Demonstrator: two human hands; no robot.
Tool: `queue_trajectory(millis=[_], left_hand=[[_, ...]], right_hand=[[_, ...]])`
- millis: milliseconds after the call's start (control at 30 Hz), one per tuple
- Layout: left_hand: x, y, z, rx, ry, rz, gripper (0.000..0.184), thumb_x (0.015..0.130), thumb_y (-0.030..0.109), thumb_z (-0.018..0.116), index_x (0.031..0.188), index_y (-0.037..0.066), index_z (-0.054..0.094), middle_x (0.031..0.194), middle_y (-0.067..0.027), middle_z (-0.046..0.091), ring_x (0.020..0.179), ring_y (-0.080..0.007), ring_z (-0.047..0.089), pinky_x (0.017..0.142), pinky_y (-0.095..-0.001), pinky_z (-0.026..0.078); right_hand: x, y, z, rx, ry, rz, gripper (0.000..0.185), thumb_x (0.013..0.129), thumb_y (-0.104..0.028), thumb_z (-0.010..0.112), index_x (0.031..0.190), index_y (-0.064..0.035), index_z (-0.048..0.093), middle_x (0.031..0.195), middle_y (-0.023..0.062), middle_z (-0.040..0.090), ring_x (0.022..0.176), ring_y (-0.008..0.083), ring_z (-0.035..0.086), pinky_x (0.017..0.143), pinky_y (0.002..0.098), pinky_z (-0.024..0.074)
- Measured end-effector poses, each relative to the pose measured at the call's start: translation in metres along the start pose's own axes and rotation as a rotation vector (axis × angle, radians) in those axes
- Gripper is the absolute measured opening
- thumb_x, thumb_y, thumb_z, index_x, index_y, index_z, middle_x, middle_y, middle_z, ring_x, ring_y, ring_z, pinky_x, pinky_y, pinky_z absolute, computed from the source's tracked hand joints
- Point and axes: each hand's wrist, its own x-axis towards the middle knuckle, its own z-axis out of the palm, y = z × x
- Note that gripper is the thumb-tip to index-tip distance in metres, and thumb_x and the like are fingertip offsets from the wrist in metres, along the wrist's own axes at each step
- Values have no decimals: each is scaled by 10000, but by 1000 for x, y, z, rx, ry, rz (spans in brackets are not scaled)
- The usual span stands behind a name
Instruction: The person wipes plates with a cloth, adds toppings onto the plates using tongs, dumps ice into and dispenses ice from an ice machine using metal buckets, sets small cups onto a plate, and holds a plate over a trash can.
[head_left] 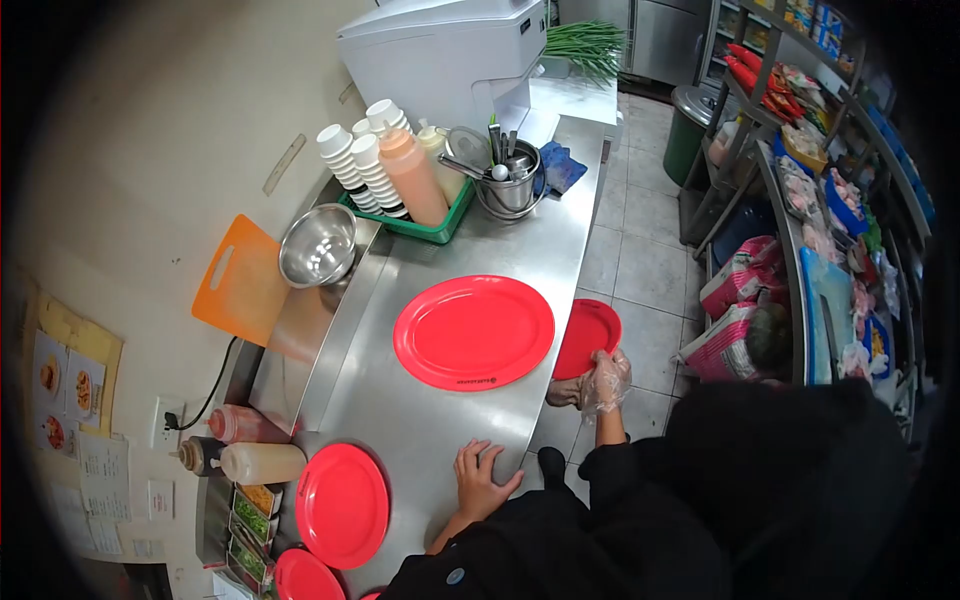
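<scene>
The left hand [485, 480] rests on the counter [420, 430], its fingers loosely spread and holding nothing. The gloved right hand [605, 382] closes its fingers on the small plate's [586, 335] rim, beside the counter; a firm, level grip should avoid knocking the edge near the big plate [473, 333].

A hand could slip across the counter [408, 432] between the large platter [474, 332] and oval plate [342, 505], until squeeze bottles [262, 464] block it.

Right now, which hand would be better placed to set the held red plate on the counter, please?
Probably the right hand: it holds the red plate by the metal counter, while the left hand rests farther from that plate, holding nothing.
</scene>
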Motion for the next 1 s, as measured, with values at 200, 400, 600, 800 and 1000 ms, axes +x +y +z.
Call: queue_trajectory(millis=[200, 400, 600, 800, 1000], left_hand=[[-8, -14, 4, -83, 72, 66, 453, 633, 283, 785, 1007, 120, 587, 1092, -103, 494, 1116, -320, 434, 964, -460, 322], [-15, -28, -4, -271, 137, 100, 404, 676, 180, 748, 1029, 86, 573, 1047, -111, 490, 1032, -299, 463, 906, -398, 380], [-49, 24, -80, -360, 98, 107, 460, 697, 158, 726, 1107, 71, 534, 1149, -144, 462, 1118, -334, 422, 948, -418, 357], [-67, 109, -110, -357, -289, 417, 404, 807, 190, 625, 1165, 47, 507, 827, -259, 597, 785, -452, 564, 691, -419, 486], [-117, 97, -104, -891, 178, -168, 319, 922, 271, 545, 986, -30, 628, 813, -61, 657, 736, -102, 567, 680, -279, 466]], right_hand=[[-70, -108, -25, -325, -12, -324, 444, 732, -111, 521, 1172, -51, 508, 721, 115, 601, 563, 249, 583, 538, 340, 469], [-127, -102, -56, -430, -227, -441, 407, 693, -85, 547, 1096, -81, 489, 778, 110, 586, 600, 310, 589, 581, 383, 483], [-238, -182, -151, -991, -641, -757, 160, 635, -120, 645, 789, -83, 618, 850, 148, 631, 800, 343, 626, 693, 438, 498], [-298, -237, -189, -1121, -681, -1244, 320, 630, -85, 648, 943, -143, 617, 756, 124, 634, 672, 309, 629, 580, 408, 507], [-332, -244, -218, -205, -554, -879, 537, 733, -24, 616, 1239, -88, 450, 966, 180, 611, 755, 276, 630, 643, 343, 508]])
